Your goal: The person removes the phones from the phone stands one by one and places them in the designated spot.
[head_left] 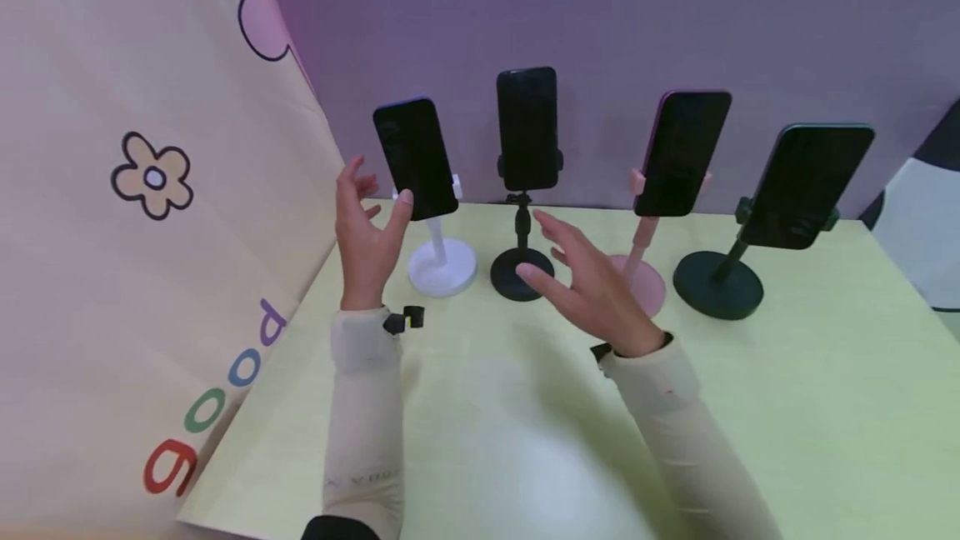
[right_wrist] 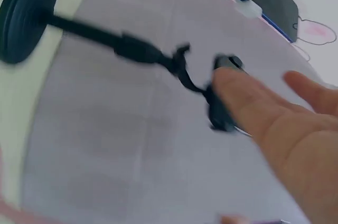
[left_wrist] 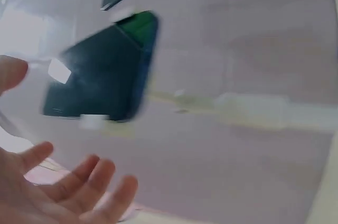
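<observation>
My left hand (head_left: 365, 244) is raised beside the phone (head_left: 416, 161) on the white phone stand (head_left: 442, 271), fingers spread and loosely bent. A gap shows between that hand and the phone in the left wrist view. In front of the black phone stand (head_left: 510, 280) and to its right hovers my right hand (head_left: 596, 290), its fingers extended and holding nothing. The black stand bears an upright phone (head_left: 527, 127) with a dark screen. Behind the right hand, part of the pink phone stand (head_left: 647, 282) is hidden; it carries another phone (head_left: 682, 152).
Farther right, a dark green phone stand (head_left: 717, 286) holds a phone (head_left: 806, 186) leaning to the right. The stands line the back of the pale green table (head_left: 480, 407). A purple backdrop (head_left: 615, 15) rises behind, and a printed cloth (head_left: 225, 215) hangs at the left.
</observation>
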The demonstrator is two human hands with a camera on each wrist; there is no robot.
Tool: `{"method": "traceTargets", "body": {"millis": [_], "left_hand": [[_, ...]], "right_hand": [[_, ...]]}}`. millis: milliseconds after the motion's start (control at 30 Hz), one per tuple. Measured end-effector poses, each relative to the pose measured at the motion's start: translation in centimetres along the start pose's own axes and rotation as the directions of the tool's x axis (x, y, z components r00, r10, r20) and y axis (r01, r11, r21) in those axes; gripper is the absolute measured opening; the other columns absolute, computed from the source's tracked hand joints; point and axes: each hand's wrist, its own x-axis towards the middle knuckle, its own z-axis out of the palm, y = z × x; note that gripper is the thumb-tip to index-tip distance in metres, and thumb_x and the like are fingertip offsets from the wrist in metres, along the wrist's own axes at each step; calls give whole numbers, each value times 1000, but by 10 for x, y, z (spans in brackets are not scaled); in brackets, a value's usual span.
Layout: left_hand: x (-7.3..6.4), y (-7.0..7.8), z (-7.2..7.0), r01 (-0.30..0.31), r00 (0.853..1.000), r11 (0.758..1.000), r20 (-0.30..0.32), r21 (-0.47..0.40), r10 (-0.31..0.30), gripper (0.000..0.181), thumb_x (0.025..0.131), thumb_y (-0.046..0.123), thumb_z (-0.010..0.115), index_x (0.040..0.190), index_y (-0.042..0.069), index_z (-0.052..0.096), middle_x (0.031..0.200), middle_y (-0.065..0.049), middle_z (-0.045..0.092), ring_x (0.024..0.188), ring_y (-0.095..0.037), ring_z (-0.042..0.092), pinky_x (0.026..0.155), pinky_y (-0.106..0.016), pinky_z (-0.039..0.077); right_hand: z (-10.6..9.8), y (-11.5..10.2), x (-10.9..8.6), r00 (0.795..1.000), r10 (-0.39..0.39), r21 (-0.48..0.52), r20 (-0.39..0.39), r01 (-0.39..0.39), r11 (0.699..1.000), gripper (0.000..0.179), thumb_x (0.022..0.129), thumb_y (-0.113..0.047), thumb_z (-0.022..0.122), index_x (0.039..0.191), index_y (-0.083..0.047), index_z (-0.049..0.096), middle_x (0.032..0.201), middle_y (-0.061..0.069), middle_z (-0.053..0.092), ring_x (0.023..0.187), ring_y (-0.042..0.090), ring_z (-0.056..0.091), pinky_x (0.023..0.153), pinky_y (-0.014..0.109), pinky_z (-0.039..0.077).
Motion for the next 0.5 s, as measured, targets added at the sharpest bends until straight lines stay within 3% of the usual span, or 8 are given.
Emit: {"method": "traceTargets", "body": {"millis": [100, 200, 333, 500], "left_hand": [[4, -12, 8, 41, 998, 992, 59, -118, -34, 67, 90, 42, 64, 147, 28, 32, 132, -3, 50, 120, -17, 47, 99, -38, 44], [6, -18, 15, 82, 994, 986, 84, -145, -70, 62, 93, 42, 60, 147, 31, 32, 130, -4, 52, 117, -18, 49, 98, -39, 45], [8, -19, 22, 125, 990, 987, 82, -99, -117, 55, 96, 45, 53, 146, 32, 33, 129, -8, 53, 115, -22, 50, 96, -41, 45], [8, -18, 30, 155, 983, 985, 112, -71, -146, 54, 98, 49, 47, 144, 24, 37, 135, -9, 53, 115, -26, 53, 96, -46, 45]], "right_hand": [[12, 0, 13, 999, 14, 213, -30, -7, 977, 60, 97, -26, 60, 149, -16, 32, 150, 4, 38, 135, 24, 41, 104, 45, 40], [24, -8, 24, 997, 32, 356, -64, -7, 934, 55, 97, -13, 59, 146, -10, 36, 143, 11, 45, 131, 29, 45, 103, 44, 41], [41, -21, 38, 995, 66, 412, -81, -27, 911, 53, 97, -9, 58, 145, -5, 36, 142, 17, 45, 131, 34, 45, 103, 41, 42], [58, -24, 49, 996, 64, 472, -55, -30, 881, 61, 97, -6, 56, 150, -3, 26, 151, 16, 33, 136, 34, 38, 103, 42, 41]]}}
